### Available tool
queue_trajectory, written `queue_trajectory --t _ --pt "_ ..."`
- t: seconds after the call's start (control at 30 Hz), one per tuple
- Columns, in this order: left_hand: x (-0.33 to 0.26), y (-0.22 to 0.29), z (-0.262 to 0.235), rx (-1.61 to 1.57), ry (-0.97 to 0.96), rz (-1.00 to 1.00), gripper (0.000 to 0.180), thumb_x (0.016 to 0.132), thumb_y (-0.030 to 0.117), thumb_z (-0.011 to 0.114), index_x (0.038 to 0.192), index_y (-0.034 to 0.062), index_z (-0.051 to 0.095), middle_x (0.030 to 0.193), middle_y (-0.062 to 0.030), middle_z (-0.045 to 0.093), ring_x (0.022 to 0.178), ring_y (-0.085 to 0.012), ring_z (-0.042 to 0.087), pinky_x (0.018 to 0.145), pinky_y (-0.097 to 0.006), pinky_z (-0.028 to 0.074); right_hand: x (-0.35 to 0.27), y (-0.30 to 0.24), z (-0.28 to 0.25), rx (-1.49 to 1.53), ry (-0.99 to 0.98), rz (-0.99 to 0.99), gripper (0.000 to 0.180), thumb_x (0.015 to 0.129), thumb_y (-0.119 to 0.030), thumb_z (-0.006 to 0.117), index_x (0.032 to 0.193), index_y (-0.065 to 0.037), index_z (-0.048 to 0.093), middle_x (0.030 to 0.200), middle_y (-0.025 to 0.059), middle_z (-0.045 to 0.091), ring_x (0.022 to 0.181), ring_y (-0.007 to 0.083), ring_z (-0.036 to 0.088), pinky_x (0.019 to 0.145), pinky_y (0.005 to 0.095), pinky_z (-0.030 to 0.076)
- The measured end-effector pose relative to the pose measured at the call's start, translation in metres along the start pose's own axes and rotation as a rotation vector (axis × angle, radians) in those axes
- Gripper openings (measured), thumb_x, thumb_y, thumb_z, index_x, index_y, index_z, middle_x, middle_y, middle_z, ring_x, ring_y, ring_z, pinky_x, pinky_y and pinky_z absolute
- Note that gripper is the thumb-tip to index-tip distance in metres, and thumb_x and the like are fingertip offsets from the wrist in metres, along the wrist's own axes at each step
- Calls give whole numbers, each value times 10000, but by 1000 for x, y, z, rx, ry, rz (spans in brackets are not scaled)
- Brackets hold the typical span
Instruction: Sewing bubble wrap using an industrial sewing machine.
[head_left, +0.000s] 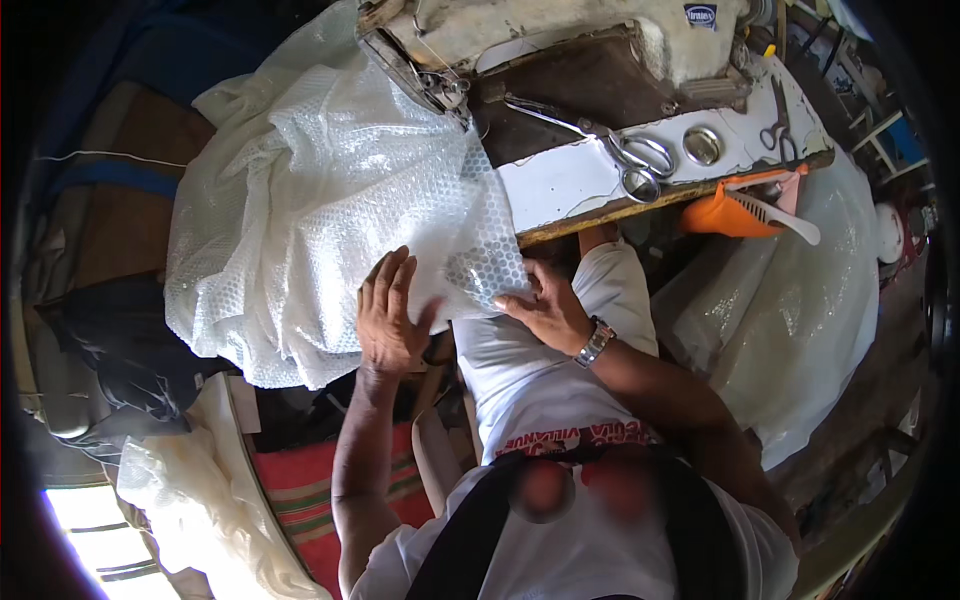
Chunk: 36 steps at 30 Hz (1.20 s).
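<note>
A large crumpled sheet of bubble wrap (300, 210) spreads over the left part of the sewing table and hangs toward my lap. Its right edge runs up to the needle end of an old cream sewing machine (685, 55). My left hand (388, 315) lies on the sheet's near part, fingers stretched out and pointing away from me. At the sheet's near right corner, my right hand (550, 312), with a watch on its wrist, holds the edge between thumb and fingers. Whether the sheet lies under the presser foot is hard to make out.
On the white tabletop (550, 190) lie large scissors (640, 160), a small round metal dish (702, 146) and dark-bladed scissors (778, 130). An orange pouch (725, 212) with a white handled tool hangs off the front edge. More clear plastic wrap (800, 330) is heaped at the right.
</note>
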<state>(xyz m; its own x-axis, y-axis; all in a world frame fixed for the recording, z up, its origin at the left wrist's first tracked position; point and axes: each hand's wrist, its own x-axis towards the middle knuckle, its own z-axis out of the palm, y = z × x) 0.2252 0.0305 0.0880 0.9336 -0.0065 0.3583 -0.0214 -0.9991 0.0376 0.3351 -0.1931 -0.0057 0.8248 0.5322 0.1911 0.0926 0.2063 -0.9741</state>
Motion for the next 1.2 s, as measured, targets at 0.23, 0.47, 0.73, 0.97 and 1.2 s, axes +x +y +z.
queue_trajectory --t 0.23,0.47,0.73,0.97,1.2 --pt "-8 7 18 121 -44 -25 654 848 21 637 1486 79 506 1557 -150 508 1446 -338 477 1207 -501 357 -5 45 -1 -315 -212 221 257 992 -229 706 1077 14 723 915 109 782 819 155 735 759 328 591" --pt "22 9 -64 -99 5 77 543 788 -29 692 1320 77 663 1171 -160 704 980 -356 718 823 -439 617 -17 81 16 882 -269 247 155 1041 -135 638 1154 -32 663 1088 35 680 1044 98 627 1002 313 474" --pt "65 73 -47 -141 -365 283 431 827 153 771 1224 73 620 1397 -148 583 1019 -330 725 804 -417 643 -19 32 5 743 -305 300 172 1088 -143 545 1190 -46 643 1032 -27 592 860 56 478 858 246 422" --pt "55 71 -28 -210 -323 228 403 855 182 767 1221 91 626 1423 -153 579 1035 -332 722 790 -422 643 -24 64 8 474 -274 191 218 1057 -112 562 1241 -8 615 1037 96 680 922 186 601 884 350 488" --pt "51 75 -13 -193 -335 222 378 897 244 748 1218 85 625 1406 -150 588 999 -305 722 765 -412 641 -11 -4 -11 89 -311 98 268 998 -141 628 1227 -2 619 1075 211 706 938 336 703 797 409 540"
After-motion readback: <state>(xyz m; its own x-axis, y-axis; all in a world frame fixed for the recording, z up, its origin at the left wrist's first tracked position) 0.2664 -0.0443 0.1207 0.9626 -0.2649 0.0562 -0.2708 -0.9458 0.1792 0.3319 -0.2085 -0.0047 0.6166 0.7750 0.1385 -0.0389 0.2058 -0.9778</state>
